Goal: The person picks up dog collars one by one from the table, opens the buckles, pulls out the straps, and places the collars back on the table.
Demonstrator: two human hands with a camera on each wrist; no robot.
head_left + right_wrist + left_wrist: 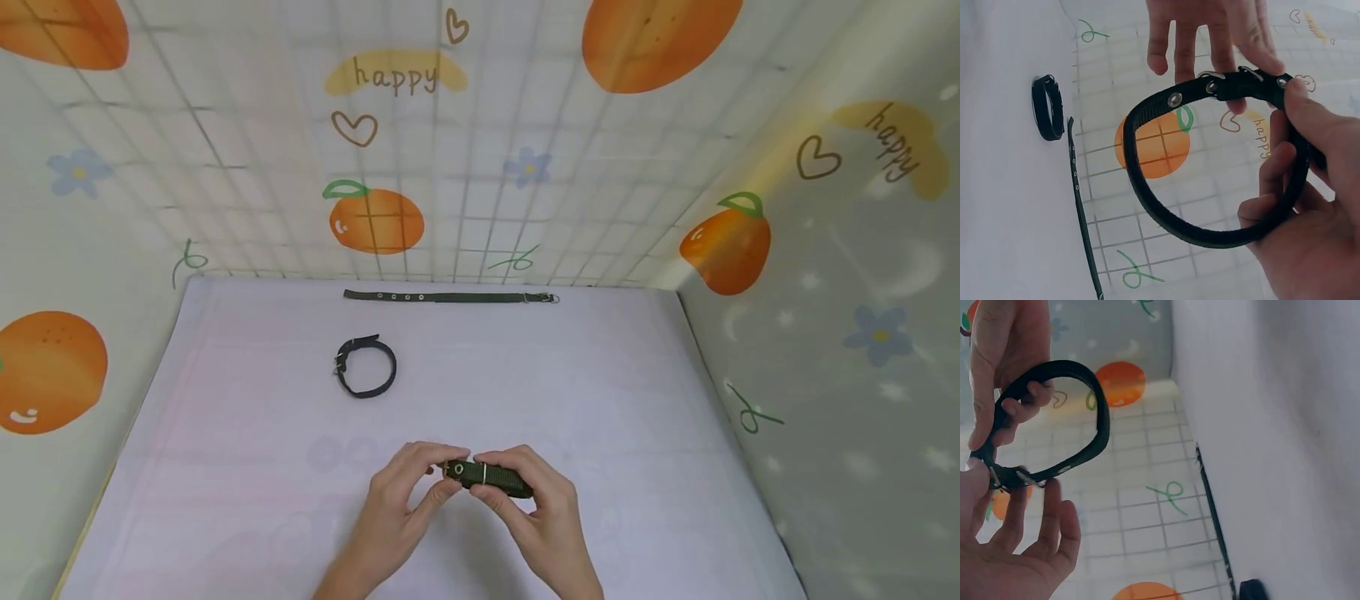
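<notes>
A dark green collar [504, 477] with metal eyelets and a buckle is held between both hands above the front of the table. My left hand [397, 500] pinches it near the buckle, thumb below and fingers above. Beside it, my right hand [543, 504] grips the strap close to the metal keeper. In the right wrist view the collar [1216, 240] forms a closed loop, its strap passed through the buckle. The left wrist view shows the same loop [1102, 422] hanging in the air, with fingers of the right hand [1010, 344] inside it.
A black collar [393, 367], buckled into a ring, lies on the white table [225, 433] left of centre. Farther back, a green collar [472, 297] is stretched out straight along the rear edge. Printed curtains [480, 167] enclose the back and sides.
</notes>
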